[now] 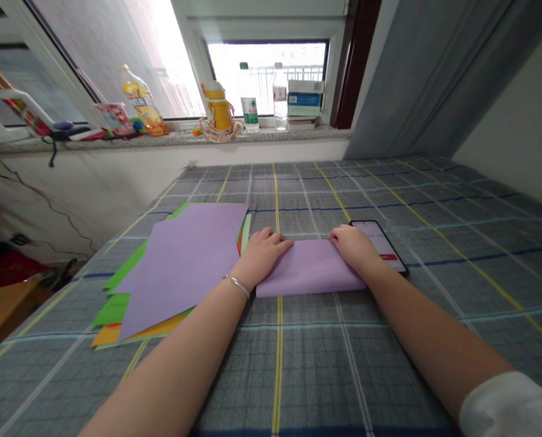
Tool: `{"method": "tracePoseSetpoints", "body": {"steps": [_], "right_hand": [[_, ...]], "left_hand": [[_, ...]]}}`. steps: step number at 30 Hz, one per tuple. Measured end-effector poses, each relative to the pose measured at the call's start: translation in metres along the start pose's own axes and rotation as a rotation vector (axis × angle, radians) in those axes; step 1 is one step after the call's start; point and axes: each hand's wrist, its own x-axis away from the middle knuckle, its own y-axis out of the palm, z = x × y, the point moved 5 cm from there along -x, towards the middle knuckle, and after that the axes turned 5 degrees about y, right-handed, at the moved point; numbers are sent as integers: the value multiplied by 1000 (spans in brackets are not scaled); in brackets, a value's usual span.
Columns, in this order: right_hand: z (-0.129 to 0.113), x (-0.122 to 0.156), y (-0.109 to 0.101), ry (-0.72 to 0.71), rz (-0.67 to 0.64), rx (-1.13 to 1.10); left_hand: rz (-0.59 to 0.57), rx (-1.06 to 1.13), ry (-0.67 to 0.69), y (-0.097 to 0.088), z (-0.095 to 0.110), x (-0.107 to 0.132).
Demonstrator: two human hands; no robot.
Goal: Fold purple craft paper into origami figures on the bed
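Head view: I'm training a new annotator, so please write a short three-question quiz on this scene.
1. True or false: the phone lies left of the folded purple sheet.
2. Which wrist wears the bracelet?
3. What do the left hand and the right hand both press on? A) the phone B) the folded purple sheet C) the bracelet
Key: 1 false, it lies to the sheet's right. 2 the left wrist. 3 B.

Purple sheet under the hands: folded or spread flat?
Folded. The purple sheet has a rounded, doubled near edge, and the left hand and right hand press down along its far edge.
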Motion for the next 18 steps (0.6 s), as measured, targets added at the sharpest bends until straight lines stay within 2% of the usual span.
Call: {"method": "tracePoseSetpoints", "body": {"steps": [3,5,8,11,13,18], "right_hand": [[0,1,-1,-3,6,-11],[-1,1,-2,-41,24,-23],[-9,2,-1,-203,53,-75],[-20,4,7,-398,-42,-165],[-27,6,11,-475,-115,-197],[-40,12,12,-465,-184,-154]], "left_hand": [[-47,2,112,3,2,-2],[-60,-11,136,3,3,-3],[-62,-34,133,3,4,-3],[-58,-38,125,2,4,-3],[-59,-34,131,3,4,-3],[-68,-5,134,4,3,-4]]}}
